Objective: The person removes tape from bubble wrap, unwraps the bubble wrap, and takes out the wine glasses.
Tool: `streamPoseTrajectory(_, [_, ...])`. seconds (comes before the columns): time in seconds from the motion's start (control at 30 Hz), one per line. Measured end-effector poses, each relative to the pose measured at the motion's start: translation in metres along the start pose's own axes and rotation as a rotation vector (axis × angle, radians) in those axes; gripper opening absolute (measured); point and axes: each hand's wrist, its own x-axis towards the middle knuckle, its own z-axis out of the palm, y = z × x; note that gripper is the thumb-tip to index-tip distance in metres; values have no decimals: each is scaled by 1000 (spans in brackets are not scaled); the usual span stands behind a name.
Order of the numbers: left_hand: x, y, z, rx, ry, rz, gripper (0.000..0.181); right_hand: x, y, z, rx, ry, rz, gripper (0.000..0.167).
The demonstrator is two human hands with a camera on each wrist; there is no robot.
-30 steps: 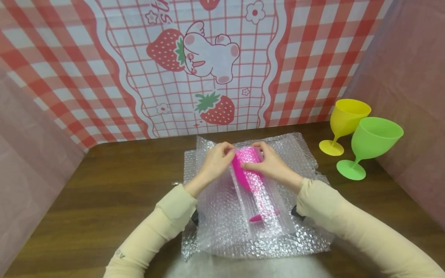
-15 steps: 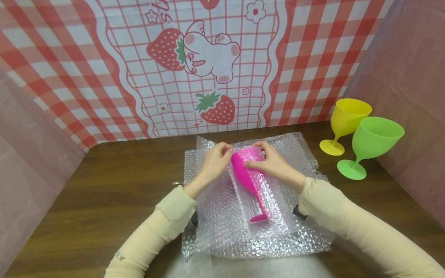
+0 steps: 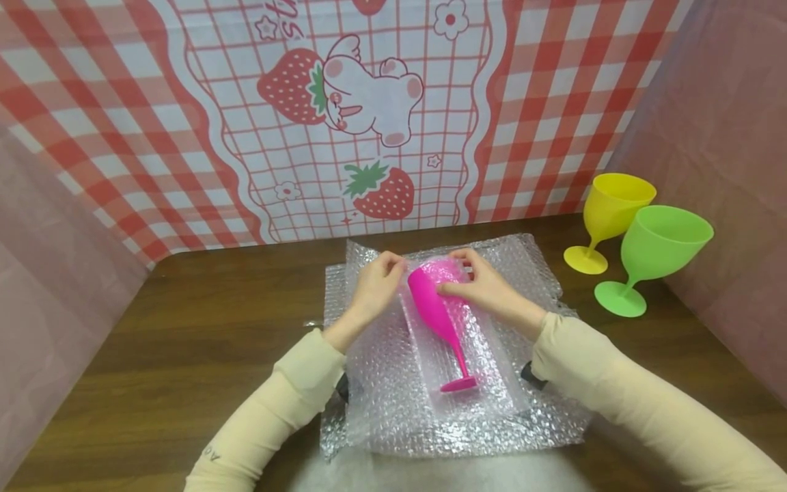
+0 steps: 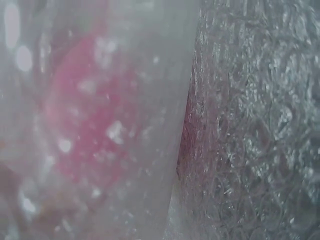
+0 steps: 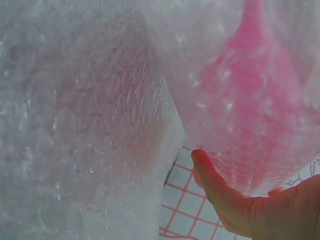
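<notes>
A pink goblet (image 3: 433, 307) lies tilted on bubble wrap (image 3: 381, 389), its rim toward the far side and its foot toward me. Wrap still covers the right part of its bowl; the left side, stem and foot show bare. My left hand (image 3: 375, 283) pinches the wrap's edge just left of the rim. My right hand (image 3: 488, 290) holds the bowl through the wrap, thumb across the front. In the right wrist view the right hand (image 5: 250, 210) cups the bowl end of the wrapped goblet (image 5: 260, 95). The left wrist view shows only wrap and a blurred pink patch.
A yellow goblet (image 3: 615, 205) and a green goblet (image 3: 660, 239) stand upright at the table's right side. More bubble wrap layers spread under the work on the brown wooden table (image 3: 203, 342). A checked strawberry cloth (image 3: 541, 102) hangs behind.
The wrap over the pink goblet has opened, baring its left side, stem and foot. My left hand has shifted slightly left, my right hand slightly right.
</notes>
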Motion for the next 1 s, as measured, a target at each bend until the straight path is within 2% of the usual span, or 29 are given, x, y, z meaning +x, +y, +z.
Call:
streamPoseTrajectory(0.33, [0, -1, -1, 17, 3, -8, 19, 1, 1, -2, 78, -35, 8, 65])
streamPoseTrajectory(0.7, [-1, -4, -4, 21, -14, 18, 28, 1, 4, -5, 114, -7, 11, 59])
streamPoseTrajectory(1.0, [-1, -6, -4, -3, -5, -8, 28, 2, 10, -8, 205, 23, -10, 49])
